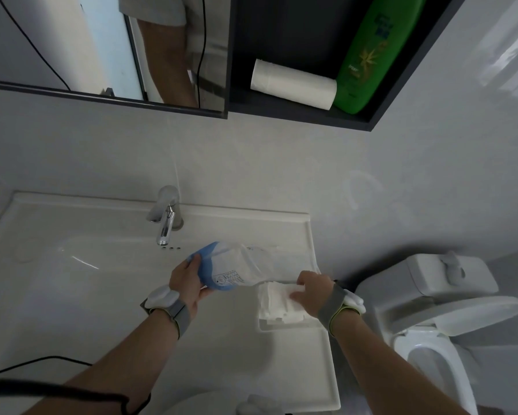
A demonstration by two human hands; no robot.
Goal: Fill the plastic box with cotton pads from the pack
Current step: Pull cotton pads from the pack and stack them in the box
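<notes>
The plastic box [281,324] at centre right is hard to make out under heaped cotton pads [277,301]. The right hand [311,292] pinches pads; the left hand [189,283] grips the pack [239,269].

The white washbasin top [305,235] is carrying the clear plastic box [287,324] near its right edge, with the chrome tap [165,220] standing at the back by the wall.

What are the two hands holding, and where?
The left hand grips the pack at its blue end. The right hand pinches cotton pads over the plastic box.
</notes>
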